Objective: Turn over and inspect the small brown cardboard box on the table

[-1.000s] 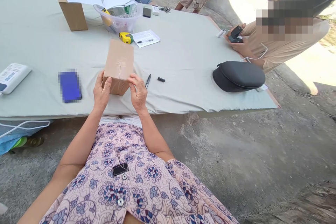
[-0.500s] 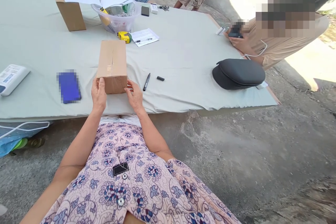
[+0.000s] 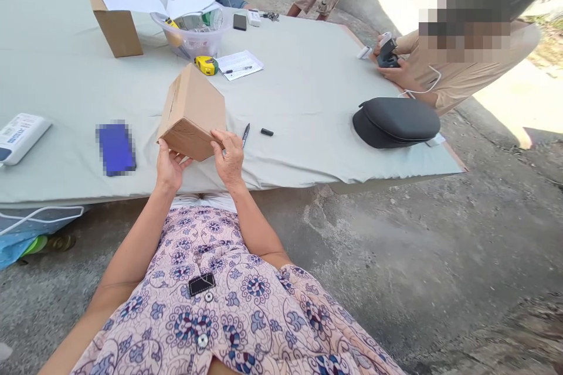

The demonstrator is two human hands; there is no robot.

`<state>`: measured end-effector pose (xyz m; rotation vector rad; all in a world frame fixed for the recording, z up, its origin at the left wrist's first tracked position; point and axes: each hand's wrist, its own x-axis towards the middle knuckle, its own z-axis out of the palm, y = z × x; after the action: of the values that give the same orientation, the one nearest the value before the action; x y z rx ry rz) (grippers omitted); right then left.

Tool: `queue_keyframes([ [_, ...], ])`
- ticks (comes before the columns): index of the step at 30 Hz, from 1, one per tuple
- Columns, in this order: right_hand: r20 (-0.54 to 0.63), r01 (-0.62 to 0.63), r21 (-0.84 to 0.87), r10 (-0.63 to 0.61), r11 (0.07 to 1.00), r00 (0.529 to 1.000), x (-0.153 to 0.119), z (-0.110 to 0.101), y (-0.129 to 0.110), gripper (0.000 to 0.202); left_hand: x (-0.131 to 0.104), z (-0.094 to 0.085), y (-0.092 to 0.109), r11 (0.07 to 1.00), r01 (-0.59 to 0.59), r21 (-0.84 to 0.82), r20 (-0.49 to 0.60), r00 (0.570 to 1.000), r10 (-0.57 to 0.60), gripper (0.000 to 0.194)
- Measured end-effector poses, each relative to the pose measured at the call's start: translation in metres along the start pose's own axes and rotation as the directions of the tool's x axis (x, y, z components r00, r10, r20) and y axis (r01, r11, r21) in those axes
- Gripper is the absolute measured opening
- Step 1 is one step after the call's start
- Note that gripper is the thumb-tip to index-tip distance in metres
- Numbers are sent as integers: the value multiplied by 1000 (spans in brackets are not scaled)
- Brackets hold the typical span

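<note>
A wide table draped in pale grey-green cloth (image 3: 308,88) fills the scene, with a black oval zippered case (image 3: 396,122) near its right edge. Over the near edge, a closed brown cardboard box (image 3: 192,112) is held tilted, one corner raised. The left hand (image 3: 169,167) cups it from beneath; the right hand (image 3: 229,157) grips its near right corner. Just beside lie a black marker pen (image 3: 245,135) and its separate black cap (image 3: 266,132).

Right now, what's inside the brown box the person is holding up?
You can't see inside. The cardboard box is closed, tilted between the left hand and the right hand. Only its plain brown outside shows, above the grey cloth.
</note>
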<state>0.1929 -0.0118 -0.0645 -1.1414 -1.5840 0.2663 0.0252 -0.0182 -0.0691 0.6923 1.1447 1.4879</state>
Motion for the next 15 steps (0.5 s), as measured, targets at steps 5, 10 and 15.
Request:
queue_keyframes([
  [5,-37,43,-58,-45,997,998,-3,2,7,27,-3,-3,7,999,25,48,-137,990,-18,62],
  [10,-4,40,-86,-40,996,999,-7,4,12,28,-11,-4,29,954,-155,255,-248,943,220,53],
  [15,24,91,-86,-89,992,996,-7,2,11,28,-10,-7,36,842,-320,435,-59,922,382,61],
])
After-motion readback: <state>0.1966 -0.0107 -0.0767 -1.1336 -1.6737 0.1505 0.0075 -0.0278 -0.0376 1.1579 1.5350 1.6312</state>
